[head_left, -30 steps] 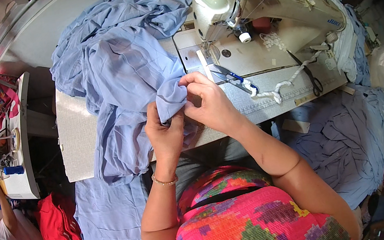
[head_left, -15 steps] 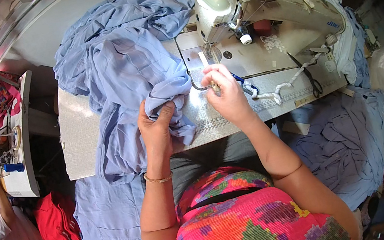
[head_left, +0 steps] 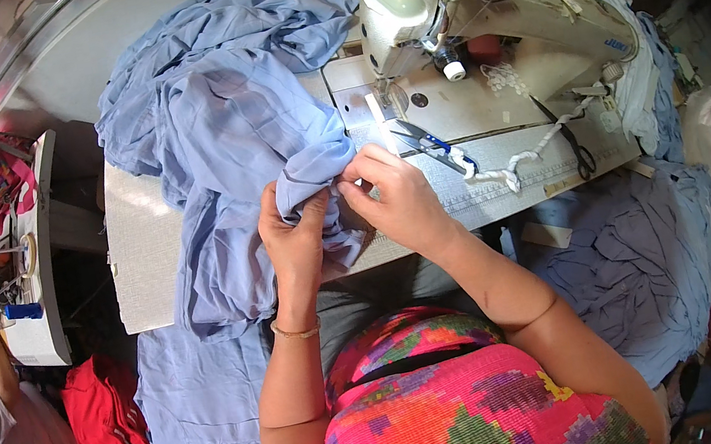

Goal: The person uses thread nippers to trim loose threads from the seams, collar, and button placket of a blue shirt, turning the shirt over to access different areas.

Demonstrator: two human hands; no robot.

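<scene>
A light blue garment (head_left: 219,123) lies bunched over the left part of the sewing table and hangs off its front edge. My left hand (head_left: 291,227) is closed on a folded part of the cloth, thumb on top. Close beside it, my right hand (head_left: 393,193) pinches at the right edge of the same fold; its fingertips meet the cloth. Whether they also hold something small I cannot make out. Just beyond my right hand lie thread snips with blue on the handles (head_left: 427,145), tied to a white braided cord (head_left: 510,171).
A sewing machine (head_left: 508,12) stands at the back right. Black-handled scissors (head_left: 582,154) lie on the table's right side. More blue cloth (head_left: 633,271) is heaped at lower right. At far left, another person (head_left: 19,415) works beside red cloth (head_left: 109,428).
My right hand has moved left and toward me, from beside the snips to the garment's fold. The snips now show in full on the table. My left hand has barely shifted.
</scene>
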